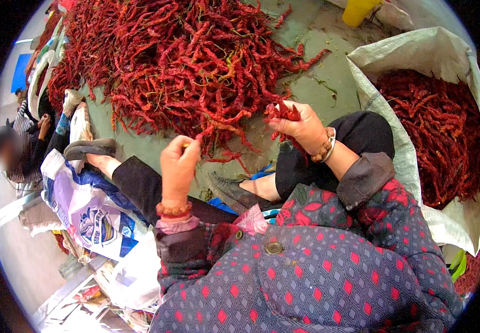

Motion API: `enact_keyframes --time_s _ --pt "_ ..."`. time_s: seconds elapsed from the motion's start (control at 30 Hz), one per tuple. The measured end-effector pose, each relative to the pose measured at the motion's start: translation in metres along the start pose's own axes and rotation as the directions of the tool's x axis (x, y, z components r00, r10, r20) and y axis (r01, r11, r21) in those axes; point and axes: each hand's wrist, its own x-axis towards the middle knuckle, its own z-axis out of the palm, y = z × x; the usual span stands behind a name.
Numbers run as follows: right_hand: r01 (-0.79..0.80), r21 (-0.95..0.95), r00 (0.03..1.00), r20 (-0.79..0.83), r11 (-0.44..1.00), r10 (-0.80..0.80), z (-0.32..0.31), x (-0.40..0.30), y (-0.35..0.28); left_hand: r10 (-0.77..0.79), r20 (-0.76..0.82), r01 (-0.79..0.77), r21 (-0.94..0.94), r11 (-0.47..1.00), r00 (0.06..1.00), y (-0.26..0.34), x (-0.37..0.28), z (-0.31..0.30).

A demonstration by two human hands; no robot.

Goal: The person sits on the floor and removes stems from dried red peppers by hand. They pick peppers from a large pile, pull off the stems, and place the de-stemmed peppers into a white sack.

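Note:
Before me on the floor lies a large heap of dried red chillies (173, 62), with some thin green stems among them. My left hand (179, 166) is at the near edge of the heap, thumb and forefinger pinched on a dried red chilli (205, 132). A beaded bracelet is on that wrist. To the right, my right hand (302, 127) is closed around a bunch of dried red chillies (282, 113), whose ends stick out past the fingers. That wrist bears a beaded bracelet and a pale bangle.
A white woven sack (394, 125) holding chillies stands open at the right. My bent legs and dark shoes (90, 147) flank the near floor. A printed plastic sack (94, 208) lies at the left, a seated person (25, 145) beyond it. A yellow container (357, 11) is at top right.

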Motion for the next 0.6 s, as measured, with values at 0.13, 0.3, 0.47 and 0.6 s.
enact_keyframes --time_s 0.13,0.3,0.47,0.6 --pt "0.003 -0.026 0.997 0.078 1.000 -0.001 0.003 0.000 0.006 -0.039 -0.095 0.025 -0.144 0.989 0.995 0.011 -0.009 -0.005" --pt "0.026 -0.140 0.996 0.084 0.990 -0.014 0.001 0.000 0.002 0.101 -0.338 -0.194 -0.254 0.947 0.936 0.048 -0.012 -0.016" --pt "-0.013 0.052 0.997 0.083 0.999 0.009 0.006 -0.001 -0.002 0.106 -0.177 -0.136 -0.165 0.977 0.978 0.037 -0.007 -0.010" --pt "0.070 0.044 0.984 0.160 0.997 -0.076 0.010 -0.003 0.002 0.141 0.188 -0.139 -0.022 0.990 0.972 0.022 -0.008 0.042"
